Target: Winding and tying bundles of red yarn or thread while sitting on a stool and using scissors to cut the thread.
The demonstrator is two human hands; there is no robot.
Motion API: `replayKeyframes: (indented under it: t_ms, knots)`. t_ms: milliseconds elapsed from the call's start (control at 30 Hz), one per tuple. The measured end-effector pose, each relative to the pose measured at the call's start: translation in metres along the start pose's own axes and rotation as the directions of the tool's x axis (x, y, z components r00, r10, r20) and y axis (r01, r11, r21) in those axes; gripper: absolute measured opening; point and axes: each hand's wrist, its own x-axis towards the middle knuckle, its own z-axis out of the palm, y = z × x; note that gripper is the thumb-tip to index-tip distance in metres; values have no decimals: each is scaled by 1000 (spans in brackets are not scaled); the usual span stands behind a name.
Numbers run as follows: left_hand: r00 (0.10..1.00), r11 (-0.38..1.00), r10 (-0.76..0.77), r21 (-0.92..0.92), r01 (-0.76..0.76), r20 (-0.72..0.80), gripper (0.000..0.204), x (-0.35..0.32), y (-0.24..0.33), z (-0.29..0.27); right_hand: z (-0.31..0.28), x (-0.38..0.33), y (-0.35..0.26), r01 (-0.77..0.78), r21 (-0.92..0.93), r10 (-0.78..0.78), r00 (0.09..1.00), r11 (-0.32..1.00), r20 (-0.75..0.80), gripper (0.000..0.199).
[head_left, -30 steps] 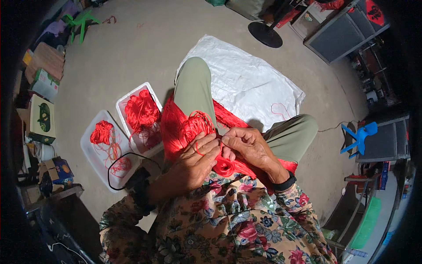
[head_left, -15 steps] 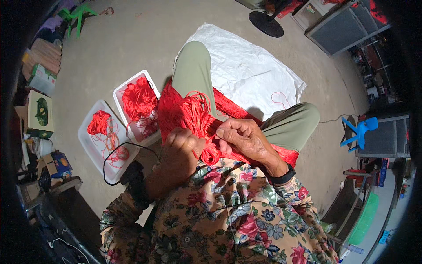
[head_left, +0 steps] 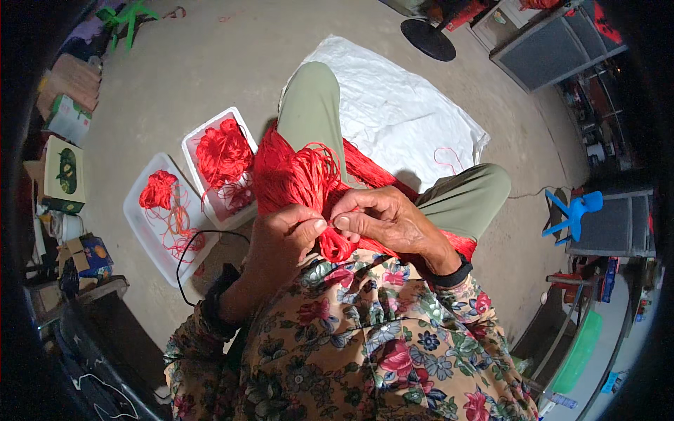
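A thick bundle of red cord [head_left: 303,177] lies across my lap, its looped end hanging between my hands. My left hand [head_left: 289,228] is closed at the left of the bundle's narrow part, with thumb and forefinger pinched on the cord. From the other side my right hand [head_left: 390,221] pinches the cord too, its fingers curled and its thumb close to my left thumb. The exact strands between the fingertips are too small to make out. More red cord [head_left: 372,168] runs over the white sheet's edge and under my right leg.
Two white tubs with red cord stand at the left: a deeper tub [head_left: 189,144] and a shallow tray [head_left: 133,210]. A black cable loop [head_left: 180,270] crosses beside them. Ahead lies a white sheet [head_left: 393,91]. A blue stool [head_left: 577,216] stands right, boxes [head_left: 64,172] line the left.
My left hand has turned from a fist held over the bundle to a pinch nearer my right hand. The fingertips of both hands are now close together at the cord.
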Motion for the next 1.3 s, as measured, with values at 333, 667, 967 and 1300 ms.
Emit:
replayKeyframes:
  t_ms: [333,667,967,1300]
  knots:
    - [953,936,-166,-262,233,255,16,0,-9,-9,8,6,1,162,-164,-175,982,973,-69,15]
    - [765,676,643,447,-586,31,14,-3,-24,1,18,13,5,-131,87,136,989,988,-58,18]
    - [682,520,725,570,-636,99,30,-7,-31,3,11,12,7,-225,18,225,974,974,-18,12]
    - [961,937,200,-248,-245,-192,7,-2,-40,12,18,11,-10,-71,18,72,906,997,-418,8]
